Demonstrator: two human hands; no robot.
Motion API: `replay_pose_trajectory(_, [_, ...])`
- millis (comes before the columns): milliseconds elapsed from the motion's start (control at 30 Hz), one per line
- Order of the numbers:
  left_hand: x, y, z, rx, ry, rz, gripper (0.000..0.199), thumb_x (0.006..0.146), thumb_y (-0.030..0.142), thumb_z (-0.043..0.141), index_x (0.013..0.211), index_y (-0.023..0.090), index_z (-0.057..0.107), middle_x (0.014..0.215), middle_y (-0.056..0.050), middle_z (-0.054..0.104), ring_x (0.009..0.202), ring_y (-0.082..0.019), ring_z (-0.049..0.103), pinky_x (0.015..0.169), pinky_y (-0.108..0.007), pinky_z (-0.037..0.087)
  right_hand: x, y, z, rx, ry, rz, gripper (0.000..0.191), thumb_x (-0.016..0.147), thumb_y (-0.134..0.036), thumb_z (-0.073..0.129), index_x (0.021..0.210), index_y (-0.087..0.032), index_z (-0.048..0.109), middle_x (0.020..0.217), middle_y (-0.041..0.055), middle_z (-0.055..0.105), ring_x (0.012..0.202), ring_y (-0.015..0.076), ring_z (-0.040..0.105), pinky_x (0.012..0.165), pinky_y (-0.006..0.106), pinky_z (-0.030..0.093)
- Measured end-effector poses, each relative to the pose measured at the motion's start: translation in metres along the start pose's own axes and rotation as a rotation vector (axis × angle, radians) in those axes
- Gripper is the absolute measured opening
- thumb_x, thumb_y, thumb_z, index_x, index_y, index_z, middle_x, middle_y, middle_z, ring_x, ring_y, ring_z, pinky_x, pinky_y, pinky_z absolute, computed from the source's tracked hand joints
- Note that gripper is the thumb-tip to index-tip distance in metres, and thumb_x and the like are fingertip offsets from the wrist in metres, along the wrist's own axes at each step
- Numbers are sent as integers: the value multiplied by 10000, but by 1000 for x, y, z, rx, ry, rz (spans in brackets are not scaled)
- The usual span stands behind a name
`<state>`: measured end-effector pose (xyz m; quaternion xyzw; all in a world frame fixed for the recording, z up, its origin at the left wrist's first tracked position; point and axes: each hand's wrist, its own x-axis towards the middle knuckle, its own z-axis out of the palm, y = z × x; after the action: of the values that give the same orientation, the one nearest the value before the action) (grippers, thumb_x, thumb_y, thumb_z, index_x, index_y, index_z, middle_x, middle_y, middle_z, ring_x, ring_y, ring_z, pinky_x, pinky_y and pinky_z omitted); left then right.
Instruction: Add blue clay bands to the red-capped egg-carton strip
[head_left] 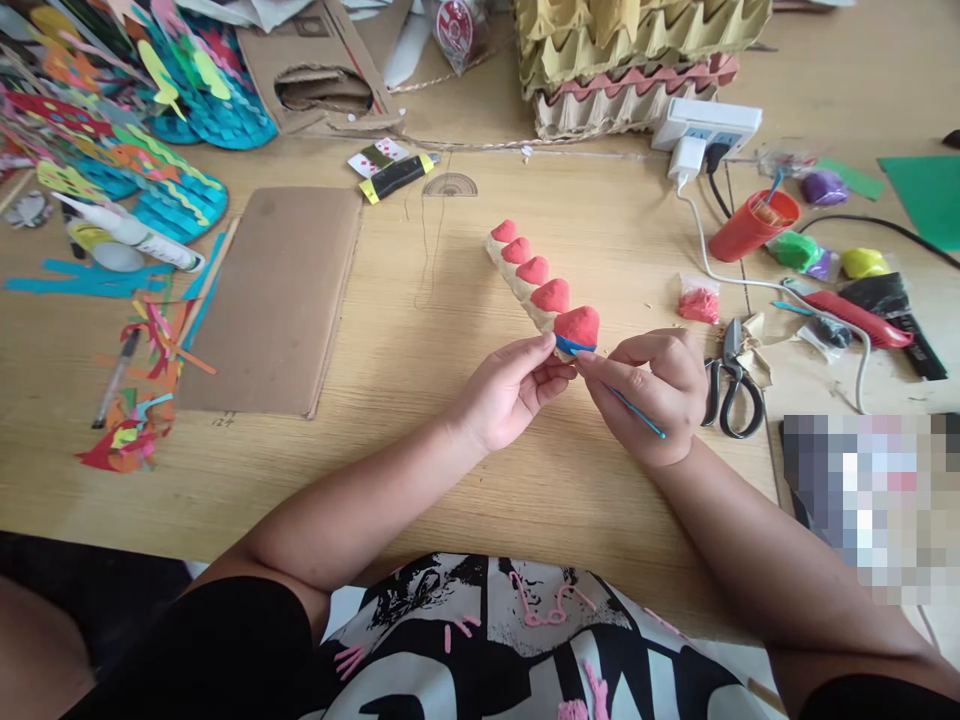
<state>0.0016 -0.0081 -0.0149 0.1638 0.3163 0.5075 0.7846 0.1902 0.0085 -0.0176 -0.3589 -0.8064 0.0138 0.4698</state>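
1. Left hand (517, 395) is partly curled, thumb and fingers pinching the near end of the egg-carton strip (551, 296); fingers loosely bent underneath.
2. Right hand (652, 390) is closed in a tight pinch on a thin blue stick (636, 410); its fingertips sit right at that same end of the strip.
3. The strip's in front of the person, over the surface (405, 480) (can't tell if the far end rests on it); five red-pink bumps in a row, pale beige sides, blue band under the nearest bump.
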Motion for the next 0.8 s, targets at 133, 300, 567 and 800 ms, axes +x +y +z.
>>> replay_pose_trajectory(133, [1,2,0,-4,21,-16,202,912,366,804,928,165,779,840,-20,766,778,-85,717,742,-192,557,2,-2,-2,-41,-13,-109,460,870,-212,797,1259,-450,736,925,26,720,811,242,597,732,430,483])
replay_pose_trajectory(300, [2,4,-1,-13,18,-20,206,901,368,817,916,166,779,832,-22,773,772,-86,728,731,-184,561,1,-2,-2,-66,-32,-193,554,857,-207,730,1387,-356,670,1019,52,743,862,258,644,769,445,509])
replay_pose_trajectory(567, [1,7,3,-12,59,-21,199,919,356,801,890,163,764,819,-12,769,756,-78,732,720,-174,561,2,-2,-2,-7,5,-144,429,876,-176,749,1260,-361,708,917,8,750,812,209,652,756,403,475])
replay_pose_trajectory(800, [1,8,3,-12,57,-7,175,933,344,778,891,175,761,833,-14,766,778,-87,726,738,-188,559,1,-2,-2,-221,33,-222,382,885,-212,787,1205,-414,735,823,-15,734,735,192,619,733,392,436])
